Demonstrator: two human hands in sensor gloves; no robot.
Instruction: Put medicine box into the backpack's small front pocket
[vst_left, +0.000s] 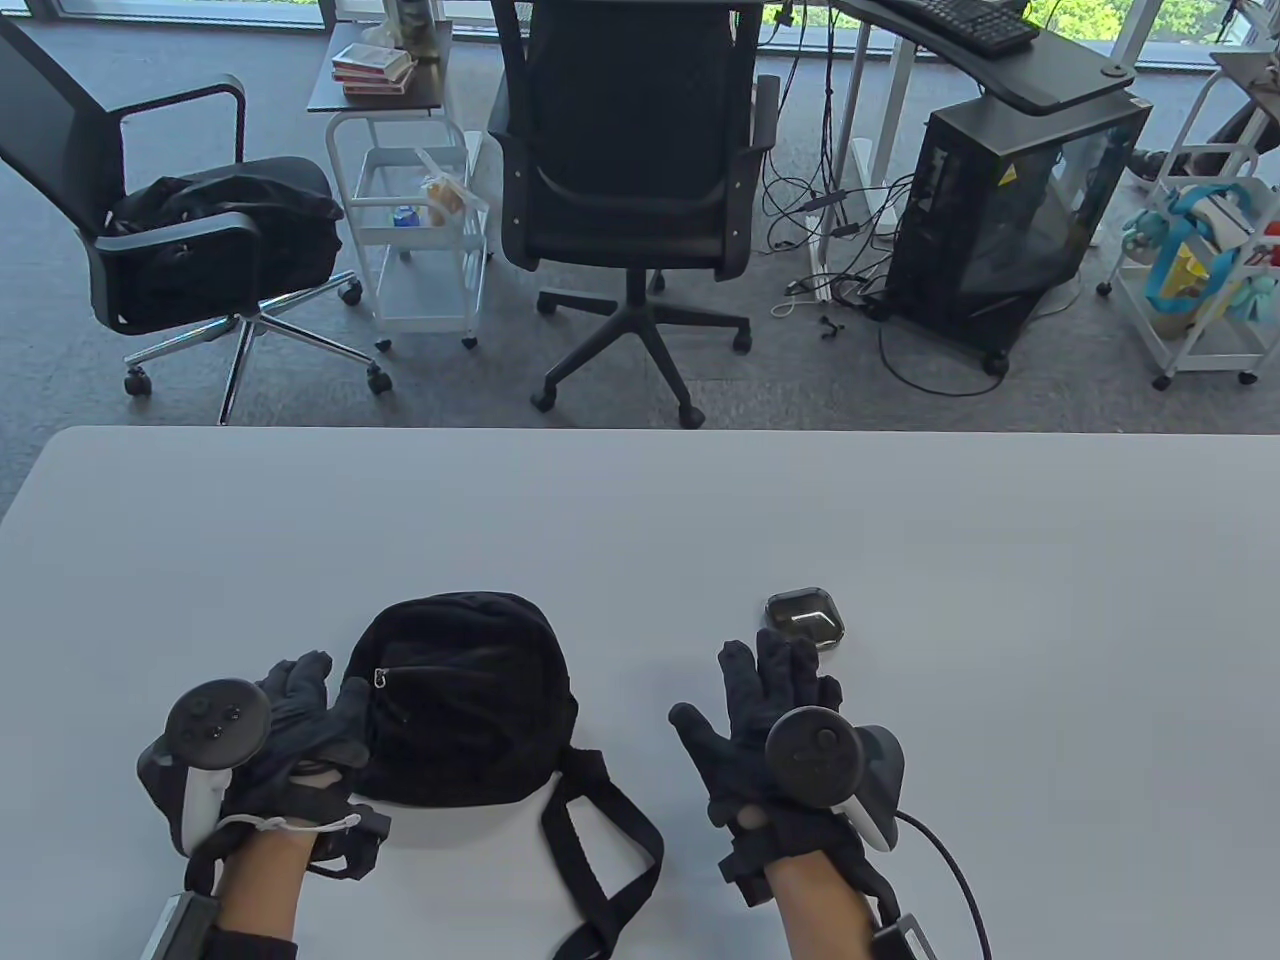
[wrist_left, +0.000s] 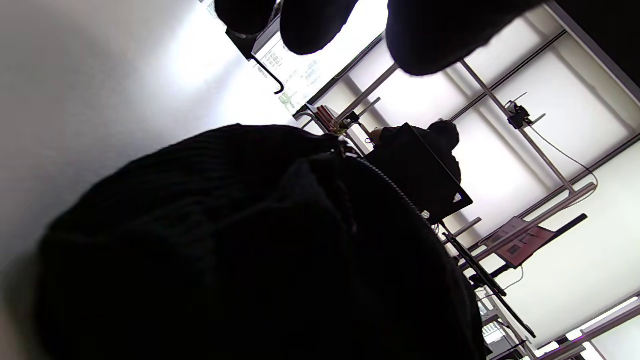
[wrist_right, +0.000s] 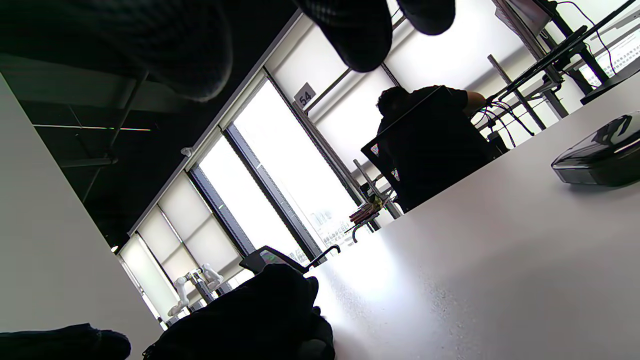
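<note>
1. Centrally, the white table (vst_left: 640, 520) is occupied by a black backpack (vst_left: 465, 700), laid flat.
2. Its left edge is touched by the left hand (vst_left: 290, 735), fingers loosely curled.
3. The right hand (vst_left: 775, 720) is spread open, holding nothing.
4. The dark medicine box (vst_left: 805, 617) is seen just beyond its fingertips.

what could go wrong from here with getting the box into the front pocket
1. The front pocket zipper looks closed, so the pocket likely has to be opened first.
2. The backpack is soft and only touched at its edge by the left hand; it may slide or fold while unzipping.
3. The box is small, glossy and flat on the table beyond the open right hand; it may slip on pickup.
</note>
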